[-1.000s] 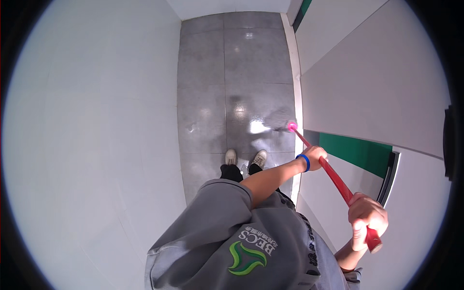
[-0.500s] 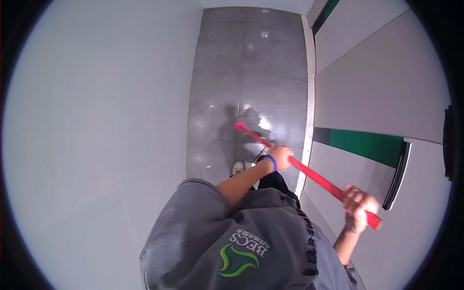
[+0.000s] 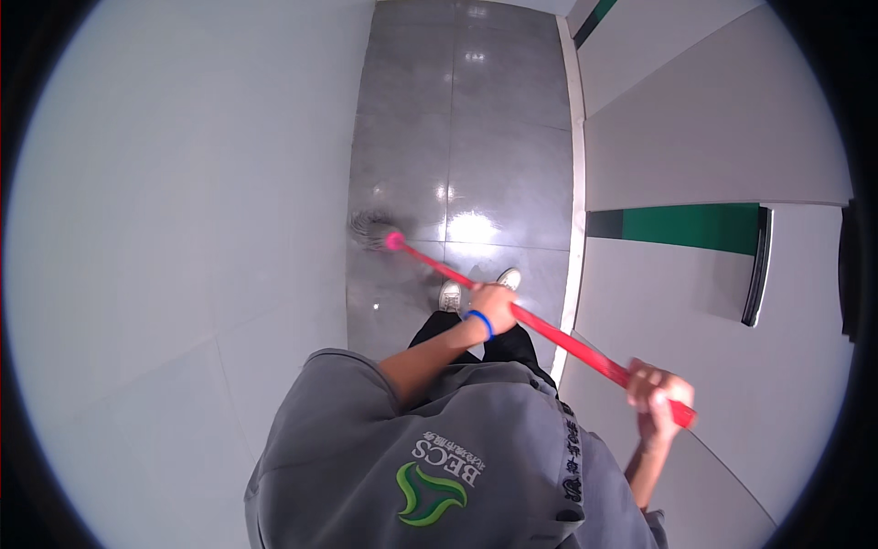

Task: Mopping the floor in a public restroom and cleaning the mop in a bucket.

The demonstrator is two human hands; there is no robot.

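Observation:
A mop with a long red handle (image 3: 572,345) slants across my front, from the upper left to the lower right. My left hand (image 3: 494,308), with a blue band at its wrist, is wrapped round the middle of the handle. Close to the handle's top end, my right hand (image 3: 658,389) grips it in a closed fist. Below a pink collar (image 3: 394,240), the grey stringy mop head (image 3: 369,231) lies on the floor at the foot of the left wall, its strands fanned toward that wall.
Grey tiles cover the narrow floor (image 3: 512,165). A pale wall (image 3: 201,210) bounds it on the left. Along the right runs a white skirting edge (image 3: 577,183), beside a panel with a green stripe and a dark door handle (image 3: 757,270). My shoes (image 3: 450,296) stand near the mop.
The mop head has swung left across the floor to the left wall. Both my hands have shifted left with the handle, still gripping it. My feet now show more fully.

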